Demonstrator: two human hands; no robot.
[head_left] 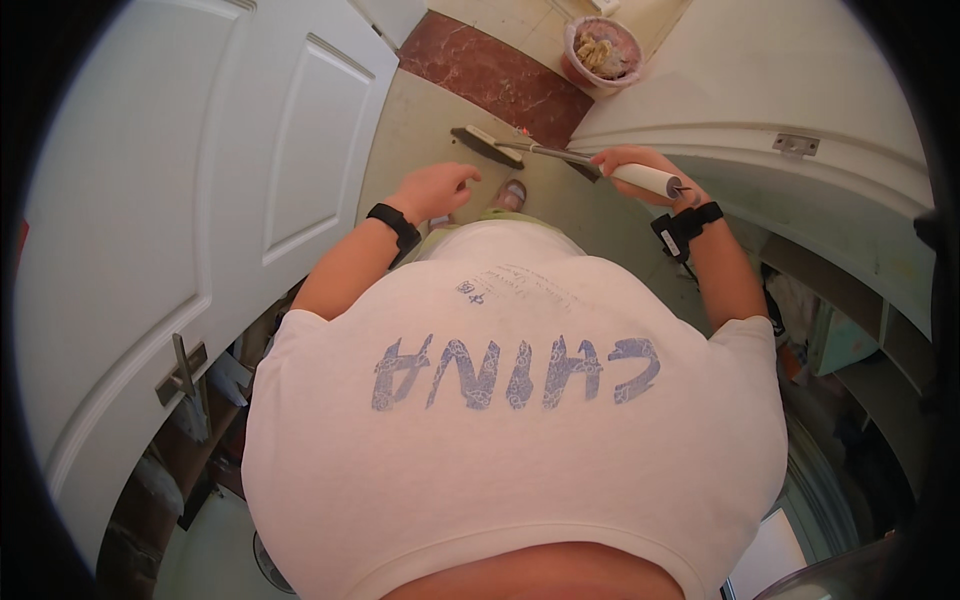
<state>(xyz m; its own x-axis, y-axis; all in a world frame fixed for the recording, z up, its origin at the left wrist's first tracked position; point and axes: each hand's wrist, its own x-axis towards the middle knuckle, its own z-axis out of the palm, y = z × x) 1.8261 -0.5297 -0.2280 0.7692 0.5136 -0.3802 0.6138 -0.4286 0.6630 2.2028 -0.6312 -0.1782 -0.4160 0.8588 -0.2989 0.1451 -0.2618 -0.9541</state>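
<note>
My right hand (645, 170) is wrapped round the white grip of a broom (568, 154). The metal handle slants down to the left from that hand. The dark-bristled broom head (487, 147) rests on the floor ahead of my feet. My left hand (432, 192) hangs in the air near the white door, empty, with its fingers loosely curled and a gap to the thumb. Small reddish bits (522, 131) lie beside the broom head, too small to name.
A white panelled door (240, 130) stands at the left, with a metal handle (183, 370). Ahead is a dark red threshold strip (490, 75). Past it stands a pink lined bin (603, 82) holding waste. A door frame (760, 150) rises at the right, beside shelves (850, 290).
</note>
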